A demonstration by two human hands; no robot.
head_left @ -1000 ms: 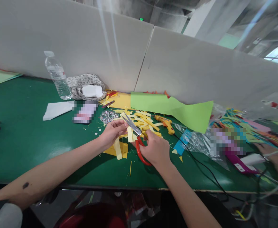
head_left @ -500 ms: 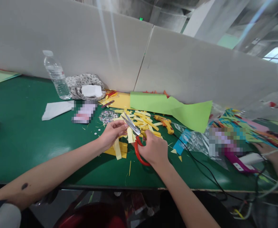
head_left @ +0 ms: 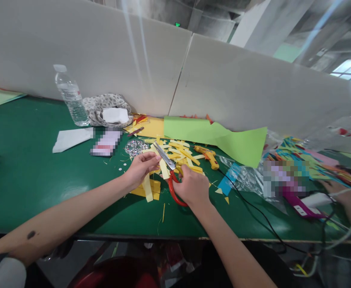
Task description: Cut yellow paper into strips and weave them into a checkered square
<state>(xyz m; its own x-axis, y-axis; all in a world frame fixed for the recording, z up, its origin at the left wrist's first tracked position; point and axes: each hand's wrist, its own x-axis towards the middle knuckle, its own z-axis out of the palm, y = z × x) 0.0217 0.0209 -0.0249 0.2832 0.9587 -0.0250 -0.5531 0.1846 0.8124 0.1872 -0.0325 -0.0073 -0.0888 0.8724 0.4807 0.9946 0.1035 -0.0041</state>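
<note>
Head view, left hand (head_left: 143, 168): your fingers pinch a pale yellow strip (head_left: 164, 170).
Right hand (head_left: 194, 185): your fingers wrap the red-handled scissors (head_left: 171, 164), over yellow cuttings (head_left: 181, 151).
Near edge: the surface (head_left: 31, 160) ends below both hands.
Far edge: a pale partition (head_left: 115, 52) lines it.
Left side: green stretches to the bottle (head_left: 72, 98).
Right side: a black cord (head_left: 248, 205) trails from the glue gun (head_left: 208, 155).

The right hand (head_left: 195, 185) partly hides the scissors (head_left: 171, 164).

The scissors (head_left: 172, 165) have red looped handles and silver blades, slanting with the tips pointing away to the left. A narrow, pale yellow paper strip (head_left: 164, 171) passes behind the scissors' blades, partly hidden.
</note>
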